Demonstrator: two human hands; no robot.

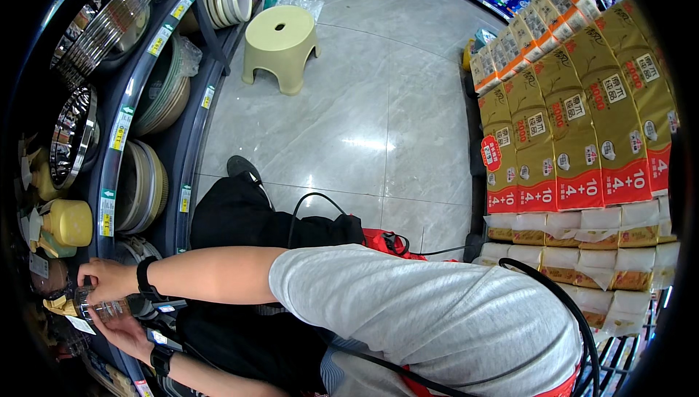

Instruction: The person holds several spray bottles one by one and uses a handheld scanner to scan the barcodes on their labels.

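Note:
At the lower left, my right hand (112, 280) grips a clear bottle (111, 308) with a tan top, close to the shelf's edge. My left hand (124, 334) cups the same bottle from the other side, its fingers against the clear wall. A white tag (80, 325) shows beside the tan top. Just above my hands, a yellow lidded container (70, 223) stands on the shelf. Dim light at the picture's rim hides parts of the goods around the bottle.
Metal and plastic basins fill the shelving, whose price rail (121, 124) curves along the left. A cream plastic stool (280, 50) stands on the tiled floor (338, 124). Stacked gold tissue packs (573, 107) line the right side. A black cable (568, 293) runs past my grey sleeve.

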